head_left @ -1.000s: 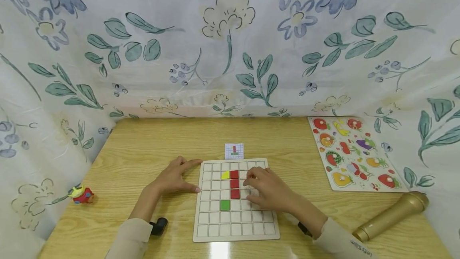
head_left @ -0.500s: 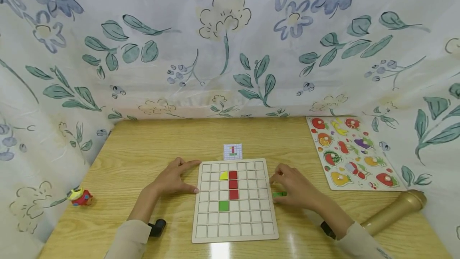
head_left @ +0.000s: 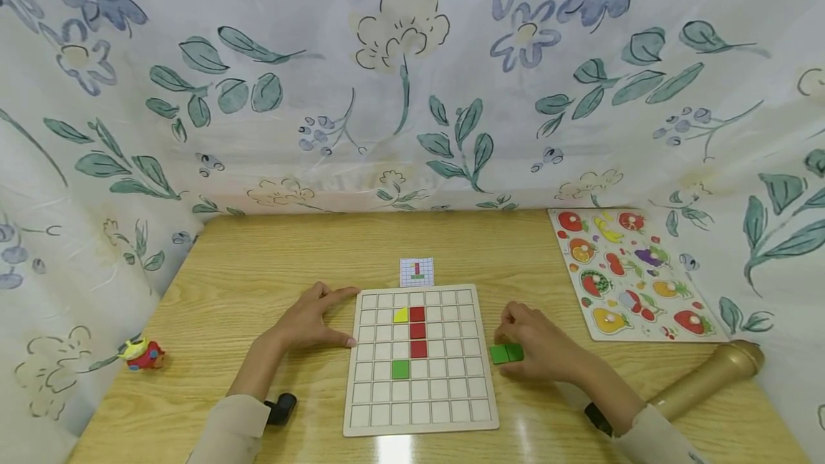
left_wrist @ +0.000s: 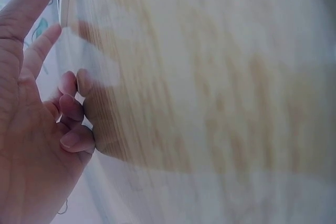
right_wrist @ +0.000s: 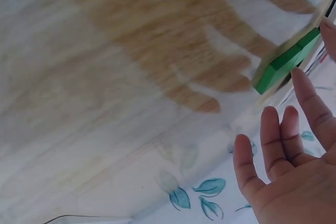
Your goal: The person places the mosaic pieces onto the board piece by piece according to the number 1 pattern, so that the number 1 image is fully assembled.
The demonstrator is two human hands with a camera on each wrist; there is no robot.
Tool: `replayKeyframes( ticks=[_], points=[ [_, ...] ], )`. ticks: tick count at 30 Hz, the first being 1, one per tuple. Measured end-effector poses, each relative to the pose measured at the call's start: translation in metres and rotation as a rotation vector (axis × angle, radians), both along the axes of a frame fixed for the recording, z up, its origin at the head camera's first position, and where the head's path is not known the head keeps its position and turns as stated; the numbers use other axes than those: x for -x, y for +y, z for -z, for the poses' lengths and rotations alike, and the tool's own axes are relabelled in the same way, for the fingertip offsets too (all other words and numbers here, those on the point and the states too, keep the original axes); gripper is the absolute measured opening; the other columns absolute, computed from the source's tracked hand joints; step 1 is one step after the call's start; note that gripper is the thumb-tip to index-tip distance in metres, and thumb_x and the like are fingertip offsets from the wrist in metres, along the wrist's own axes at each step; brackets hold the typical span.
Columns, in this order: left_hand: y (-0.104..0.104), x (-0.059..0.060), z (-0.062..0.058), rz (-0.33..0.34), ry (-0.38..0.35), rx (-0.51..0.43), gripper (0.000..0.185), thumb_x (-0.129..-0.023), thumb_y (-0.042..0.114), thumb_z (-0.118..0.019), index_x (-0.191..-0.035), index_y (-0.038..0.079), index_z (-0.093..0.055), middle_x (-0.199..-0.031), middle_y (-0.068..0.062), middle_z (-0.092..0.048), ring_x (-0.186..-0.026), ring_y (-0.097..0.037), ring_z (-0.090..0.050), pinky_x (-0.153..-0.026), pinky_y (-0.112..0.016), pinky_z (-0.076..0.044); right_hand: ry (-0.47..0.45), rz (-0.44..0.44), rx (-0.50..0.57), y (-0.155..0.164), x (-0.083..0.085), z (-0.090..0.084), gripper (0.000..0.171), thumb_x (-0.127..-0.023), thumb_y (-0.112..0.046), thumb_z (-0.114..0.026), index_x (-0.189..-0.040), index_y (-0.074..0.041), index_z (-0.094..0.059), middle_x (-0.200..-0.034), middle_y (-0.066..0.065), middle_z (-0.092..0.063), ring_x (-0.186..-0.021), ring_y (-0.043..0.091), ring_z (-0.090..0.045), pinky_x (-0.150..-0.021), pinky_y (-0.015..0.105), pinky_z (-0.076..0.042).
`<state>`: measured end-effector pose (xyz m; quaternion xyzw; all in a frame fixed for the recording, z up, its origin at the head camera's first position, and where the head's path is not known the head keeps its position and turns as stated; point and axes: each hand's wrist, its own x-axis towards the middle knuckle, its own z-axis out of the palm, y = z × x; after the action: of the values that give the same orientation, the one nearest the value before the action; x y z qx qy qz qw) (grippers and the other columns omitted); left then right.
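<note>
In the head view a pale wooden grid board (head_left: 435, 407) lies mid-table. It carries three red square tiles (head_left: 419, 349) in a column, a yellow piece (head_left: 402, 316) beside the top one, and one green tile (head_left: 400, 369) lower left. My left hand (head_left: 308, 321) rests at the board's left edge, thumb and index finger spread along it. Right of the board, my right hand (head_left: 541, 346) is over two green tiles (head_left: 499, 354) lying side by side. In the right wrist view its thumb and index fingertip are at the green tiles' (right_wrist: 278, 69) edge, the other fingers loosely extended.
A small printed card (head_left: 416, 272) with a coloured grid pattern lies just behind the board. Farther right are a fruit puzzle board (head_left: 628, 331) and a gold microphone (head_left: 709, 378). A small red-and-yellow toy (head_left: 145, 354) stands at the left, and floral cloth (head_left: 258, 149) hangs behind the table.
My right hand has moved off the grid board to the right, over the table. Two green tiles have come into view beside its fingers. The left hand stays at the board's edge.
</note>
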<state>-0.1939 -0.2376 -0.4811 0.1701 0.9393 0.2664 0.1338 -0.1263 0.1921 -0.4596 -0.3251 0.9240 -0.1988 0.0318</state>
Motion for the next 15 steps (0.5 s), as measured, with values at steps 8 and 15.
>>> replayKeyframes(
  ticks=[8,15],
  points=[
    [-0.0009,-0.0002,0.0009,0.001,-0.003,-0.005,0.099,-0.061,0.059,-0.088,-0.148,0.032,-0.047,-0.099,-0.006,-0.038,-0.087,-0.02,-0.038,-0.07,-0.033,-0.033,-0.01,-0.008,-0.01,0.0008,0.0014,0.0035,0.025,-0.076,-0.029,-0.086,-0.091,-0.017,-0.07,-0.1,-0.007,-0.044,-0.091,0.008,-0.041,-0.08,0.034,-0.039],
    [-0.0007,-0.0001,0.0008,0.003,-0.003,-0.011,0.098,-0.061,0.058,-0.088,-0.147,0.033,-0.048,-0.098,-0.005,-0.037,-0.087,-0.02,-0.037,-0.069,-0.034,-0.032,0.015,-0.014,-0.023,0.0012,0.0014,0.0039,0.022,-0.076,-0.026,-0.086,-0.087,-0.017,-0.068,-0.1,-0.007,-0.045,-0.091,0.008,-0.041,-0.079,0.034,-0.04]
  ],
)
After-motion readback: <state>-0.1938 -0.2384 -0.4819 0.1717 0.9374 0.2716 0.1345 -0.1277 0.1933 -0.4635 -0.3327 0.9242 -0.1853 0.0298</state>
